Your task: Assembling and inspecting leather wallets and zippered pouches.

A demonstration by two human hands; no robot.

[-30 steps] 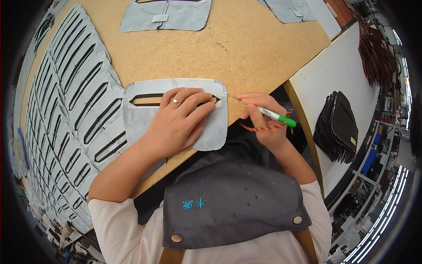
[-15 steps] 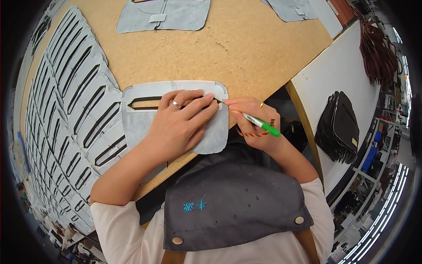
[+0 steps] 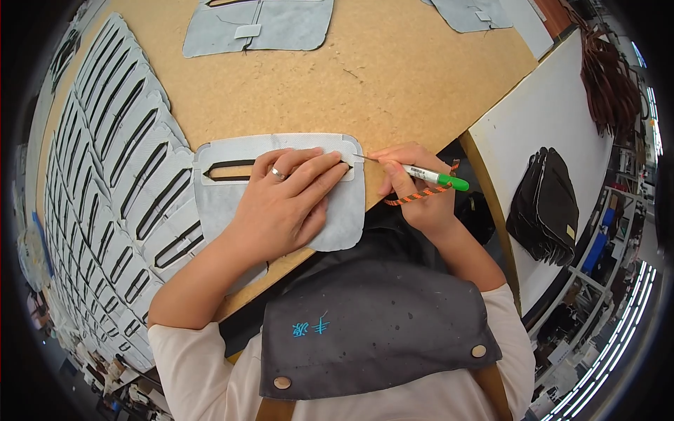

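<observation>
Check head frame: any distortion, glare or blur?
Head view, far right: light strips curve from the fisheye and glare white; head view, corners: fall to black; head view, centre: left hand and green-ended tool look fairly sharp.

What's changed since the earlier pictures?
The right hand moved left to the grey panel's right edge, then eased back slightly right, still gripping the green-and-white pen-shaped tool. Nothing was let go. The left hand stayed on the panel.
</observation>
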